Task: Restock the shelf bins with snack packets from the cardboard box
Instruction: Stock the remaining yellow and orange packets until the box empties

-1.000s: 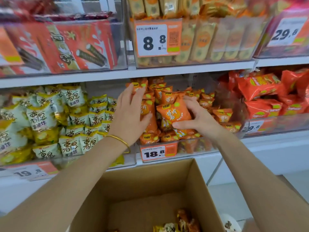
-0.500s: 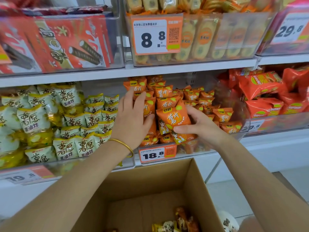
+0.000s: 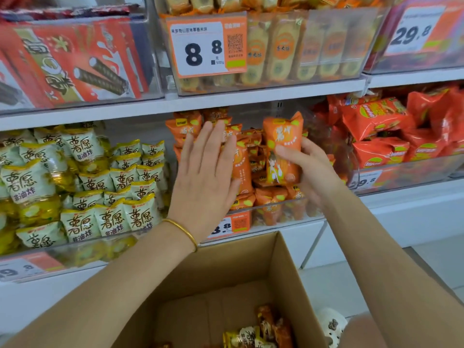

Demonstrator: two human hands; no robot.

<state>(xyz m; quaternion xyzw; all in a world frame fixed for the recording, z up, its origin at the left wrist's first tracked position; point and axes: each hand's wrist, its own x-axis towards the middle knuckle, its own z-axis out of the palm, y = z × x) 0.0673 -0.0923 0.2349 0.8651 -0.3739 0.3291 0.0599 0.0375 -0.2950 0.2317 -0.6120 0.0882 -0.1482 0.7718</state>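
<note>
- orange glossy film wraps the snack packet point(image 3: 282, 149), which is held upright in front of the middle shelf bin point(image 3: 281, 206), above the packets lying inside it.
- the right hand point(image 3: 310, 172) is curled round the packet's lower half, with the thumb laid across the printed front and the fingers tucked behind.
- the left hand point(image 3: 204, 177) is spread flat with straight fingers and pressed against the stacked orange packets point(image 3: 242, 172) on the bin's left side. this is judged to be holding them back so that a gap is made.
- the packet is judged to be light, air-puffed and soft. its film is probably slick and its contents probably brittle, so a loose hold is called for, not a squeeze.
- the best hold is judged to be across the lower body, as now, or by the crimped top seam. too hard a pinch in the middle could crush what is inside.
- the cardboard box point(image 3: 283, 267) is seen open below the shelf, with only some loose packets point(image 3: 261, 330) lying at its bottom, so the box is judged nearly emptied.
- pale green-and-yellow packets point(image 3: 82, 187) are seen in the bin to the left and red packets point(image 3: 376, 121) in the bin to the right. neither is touched.
</note>
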